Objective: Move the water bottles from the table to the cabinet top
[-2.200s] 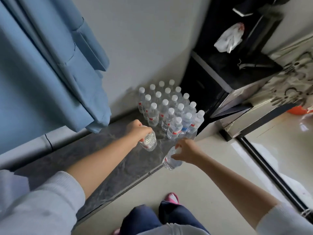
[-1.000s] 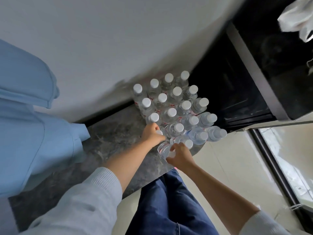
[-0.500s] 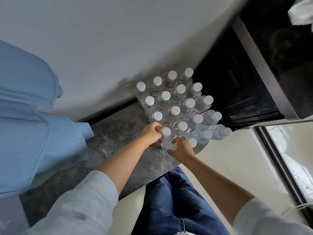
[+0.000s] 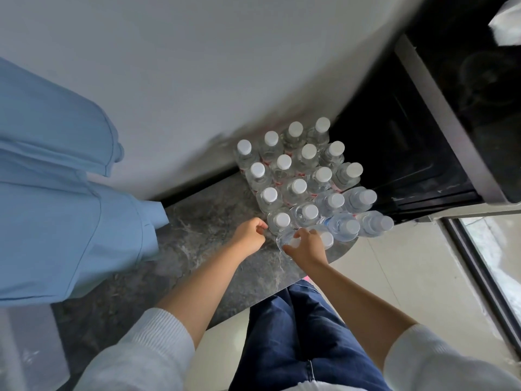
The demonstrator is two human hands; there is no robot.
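A pale wall (image 4: 197, 66) backs a dark marbled cabinet top (image 4: 203, 221), which runs from near left to a rounded end at far right; a black unit (image 4: 408, 142) stands beyond that end, and a blue garment (image 4: 56, 179) hangs at left.

A block of upright, white-capped water bottles (image 4: 298, 176) fills the far right end of the top, in rows running away from the person. Long axes vertical, caps toward the camera.

The right hand (image 4: 306, 246) is on the near edge of the block, fingers curled over the shoulder of the nearest bottle (image 4: 290, 239), which stands on the top touching its neighbours. The grip looks like a top pinch; how firmly it holds cannot be told.

The left hand (image 4: 249, 232) hangs just left of the corner bottle (image 4: 280, 221), fingers loosely curled, holding nothing, apparently not touching it.

Judgement: placement is nearly finished. The bottle lies directly under the right hand, so the release goes straight up, clear of the caps.
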